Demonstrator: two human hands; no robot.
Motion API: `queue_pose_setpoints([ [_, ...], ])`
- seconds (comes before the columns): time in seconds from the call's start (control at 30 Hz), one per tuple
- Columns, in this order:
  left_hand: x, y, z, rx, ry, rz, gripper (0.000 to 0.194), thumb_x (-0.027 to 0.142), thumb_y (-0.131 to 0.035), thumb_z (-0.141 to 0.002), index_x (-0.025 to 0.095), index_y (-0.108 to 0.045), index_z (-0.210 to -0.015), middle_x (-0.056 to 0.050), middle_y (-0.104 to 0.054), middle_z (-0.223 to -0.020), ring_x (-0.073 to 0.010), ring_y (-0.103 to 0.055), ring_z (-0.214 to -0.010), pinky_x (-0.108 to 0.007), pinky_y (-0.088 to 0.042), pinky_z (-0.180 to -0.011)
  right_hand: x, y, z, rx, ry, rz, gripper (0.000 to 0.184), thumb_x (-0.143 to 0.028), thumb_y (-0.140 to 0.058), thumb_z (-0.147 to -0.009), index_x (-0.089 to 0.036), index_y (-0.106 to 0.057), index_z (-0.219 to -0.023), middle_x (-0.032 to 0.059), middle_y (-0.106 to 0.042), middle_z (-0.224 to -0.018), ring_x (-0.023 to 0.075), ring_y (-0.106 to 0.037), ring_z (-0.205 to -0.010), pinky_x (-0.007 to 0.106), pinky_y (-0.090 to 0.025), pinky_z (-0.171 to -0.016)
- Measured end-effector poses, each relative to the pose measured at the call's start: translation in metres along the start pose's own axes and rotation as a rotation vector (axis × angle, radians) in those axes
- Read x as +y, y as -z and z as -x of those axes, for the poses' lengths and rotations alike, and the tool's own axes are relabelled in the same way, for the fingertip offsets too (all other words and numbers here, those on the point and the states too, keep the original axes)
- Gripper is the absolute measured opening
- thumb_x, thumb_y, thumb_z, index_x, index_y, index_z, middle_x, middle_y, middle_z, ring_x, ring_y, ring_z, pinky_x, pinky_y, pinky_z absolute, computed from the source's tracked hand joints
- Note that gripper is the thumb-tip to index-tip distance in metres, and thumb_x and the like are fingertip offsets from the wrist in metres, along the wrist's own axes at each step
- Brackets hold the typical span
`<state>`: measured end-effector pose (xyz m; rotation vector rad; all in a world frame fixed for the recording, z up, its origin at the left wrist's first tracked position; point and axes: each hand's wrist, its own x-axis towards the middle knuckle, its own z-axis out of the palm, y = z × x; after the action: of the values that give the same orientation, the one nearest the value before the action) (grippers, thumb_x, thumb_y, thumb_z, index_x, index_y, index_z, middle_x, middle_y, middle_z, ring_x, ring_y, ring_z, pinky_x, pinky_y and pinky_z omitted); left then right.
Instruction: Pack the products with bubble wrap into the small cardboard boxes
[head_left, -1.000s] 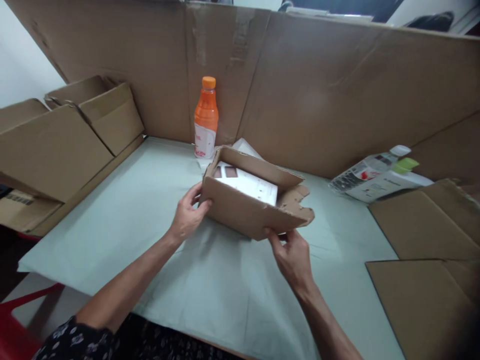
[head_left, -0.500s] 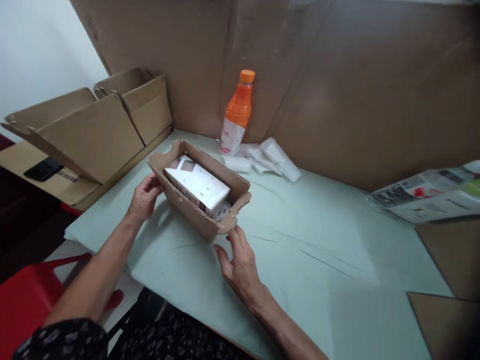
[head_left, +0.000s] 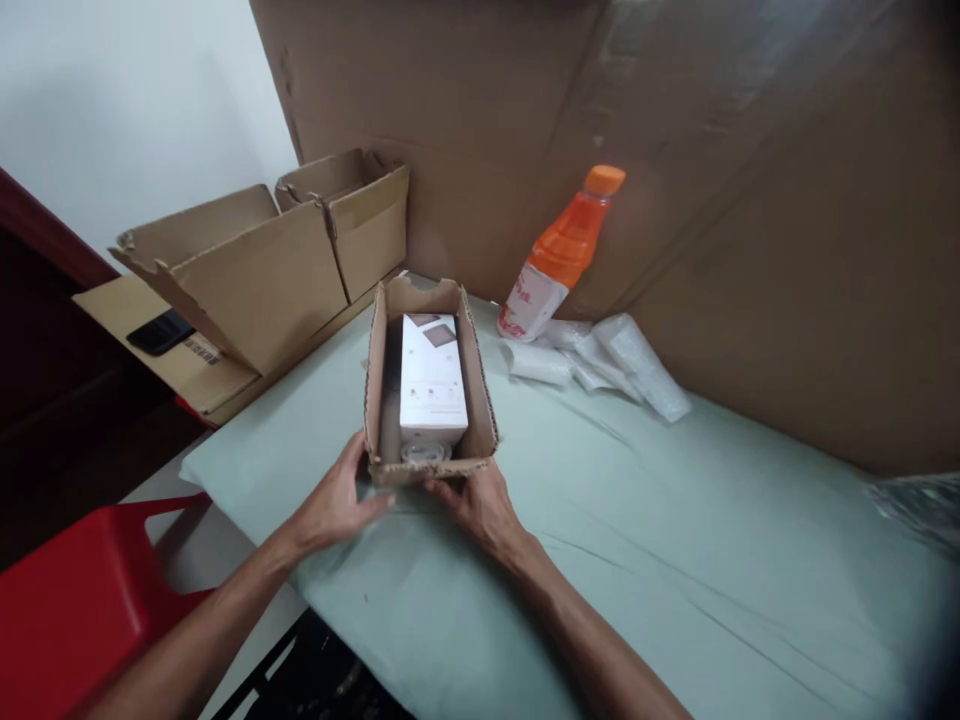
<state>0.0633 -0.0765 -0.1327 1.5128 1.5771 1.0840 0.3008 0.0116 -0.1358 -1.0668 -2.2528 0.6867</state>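
An open cardboard box (head_left: 379,400) with torn top edges lies in front of me, its short end facing me. Inside it sit a white printed carton (head_left: 433,380) and, at the near end, a coiled white cable-like item (head_left: 426,453). My right hand (head_left: 484,505) grips the near right corner, thumb under the front edge and the other fingers partly hidden behind the side. At the near left corner is my left hand (head_left: 341,500), fingers against the side and thumb stretched away from them.
An orange-capped bottle (head_left: 559,255) leans at the back beside clear plastic wrap pieces (head_left: 600,360). Larger open cardboard boxes (head_left: 262,270) stand at the left, a dark flat object (head_left: 160,332) on a flap. A red stool (head_left: 82,590) is lower left. Cardboard panels wall the pale green table (head_left: 675,520).
The box has turned so its short end faces me. My left hand has shifted from its far left end to the near left corner. The camera view has swung left.
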Motion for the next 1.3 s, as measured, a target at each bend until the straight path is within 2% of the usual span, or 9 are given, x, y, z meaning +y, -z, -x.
queue_pose_setpoints([
  [0.13,-0.006,0.012,-0.071,0.151,0.0,0.053,0.063,0.045,-0.075,-0.075,0.017,-0.058,-0.129,-0.015,-0.069,-0.122,-0.0318,-0.066,-0.113,-0.05,-0.052,-0.102,-0.003,-0.012,-0.067,-0.018,-0.096,0.007,0.065,-0.033,-0.07,-0.086,-0.016,-0.046,-0.144,0.0169,-0.064,-0.134,0.0333,-0.061,-0.121,0.047,-0.051,-0.096],
  [0.27,-0.015,0.03,-0.157,0.324,-0.018,0.071,0.044,0.034,-0.073,-0.073,0.016,-0.065,-0.113,-0.01,-0.073,-0.107,-0.0263,-0.069,-0.096,-0.042,-0.056,-0.09,0.001,-0.017,-0.144,-0.04,-0.18,0.136,0.062,-0.029,-0.061,-0.09,-0.011,-0.042,-0.146,0.0188,-0.063,-0.136,0.0337,-0.06,-0.123,0.047,-0.047,-0.1],
  [0.37,-0.029,0.039,-0.204,0.452,0.008,0.049,0.031,0.025,-0.069,-0.075,0.016,-0.067,-0.104,-0.009,-0.073,-0.095,-0.0243,-0.068,-0.09,-0.043,-0.055,-0.09,0.003,-0.024,-0.189,-0.032,-0.195,0.188,0.058,-0.029,-0.053,-0.094,-0.009,-0.04,-0.147,0.0199,-0.062,-0.137,0.0338,-0.06,-0.122,0.047,-0.046,-0.101],
  [0.53,-0.056,0.04,-0.24,0.647,0.044,0.028,0.024,0.022,-0.07,-0.076,0.017,-0.069,-0.099,-0.008,-0.068,-0.091,-0.024,-0.066,-0.09,-0.044,-0.051,-0.095,0.011,-0.044,-0.232,-0.006,-0.215,0.227,0.056,-0.034,-0.048,-0.097,-0.008,-0.04,-0.146,0.0228,-0.061,-0.137,0.0361,-0.057,-0.124,0.049,-0.042,-0.1],
  [0.67,-0.07,0.035,-0.247,0.703,0.043,0.036,0.045,0.02,-0.068,-0.079,0.013,-0.063,-0.123,-0.009,-0.066,-0.095,-0.0223,-0.066,-0.089,-0.04,-0.052,-0.092,0.02,-0.062,-0.243,0.041,-0.21,0.273,0.057,-0.04,-0.045,-0.099,-0.007,-0.042,-0.145,0.0229,-0.062,-0.134,0.0372,-0.054,-0.126,0.049,-0.037,-0.102],
  [0.8,-0.076,0.034,-0.251,0.681,0.024,0.048,0.057,0.013,-0.06,-0.08,0.008,-0.054,-0.137,-0.013,-0.069,-0.104,-0.0207,-0.069,-0.092,-0.036,-0.054,-0.091,0.023,-0.071,-0.247,0.05,-0.195,0.305,0.061,-0.042,-0.044,-0.1,-0.005,-0.04,-0.148,0.0238,-0.062,-0.135,0.0372,-0.052,-0.128,0.048,-0.036,-0.103],
  [1.03,-0.073,0.041,-0.248,0.637,0.02,0.022,0.054,0.015,-0.058,-0.077,0.008,-0.057,-0.13,-0.014,-0.071,-0.11,-0.0208,-0.071,-0.097,-0.037,-0.055,-0.094,0.007,-0.065,-0.228,-0.079,-0.149,0.327,0.056,-0.033,-0.05,-0.1,-0.008,-0.041,-0.15,0.022,-0.048,-0.154,0.0329,-0.041,-0.142,0.048,-0.029,-0.114],
  [1.17,-0.065,0.046,-0.241,0.598,0.033,-0.054,0.041,0.02,-0.052,-0.079,0.007,-0.064,-0.116,-0.008,-0.073,-0.102,-0.0211,-0.068,-0.1,-0.041,-0.052,-0.099,-0.002,-0.055,-0.162,-0.135,-0.065,0.385,0.045,-0.037,-0.052,-0.103,-0.017,-0.053,-0.143,0.012,-0.044,-0.159,0.0269,-0.034,-0.149,0.042,-0.026,-0.12],
  [1.3,-0.045,0.045,-0.228,0.515,0.04,-0.195,0.034,0.027,-0.056,-0.069,0.017,-0.07,-0.098,-0.003,-0.075,-0.104,-0.0311,-0.066,-0.107,-0.055,-0.047,-0.106,-0.015,-0.035,-0.057,-0.139,0.033,0.46,0.048,-0.043,-0.048,-0.104,-0.018,-0.05,-0.145,0.0129,-0.043,-0.159,0.0276,-0.033,-0.149,0.044,-0.028,-0.12],
])
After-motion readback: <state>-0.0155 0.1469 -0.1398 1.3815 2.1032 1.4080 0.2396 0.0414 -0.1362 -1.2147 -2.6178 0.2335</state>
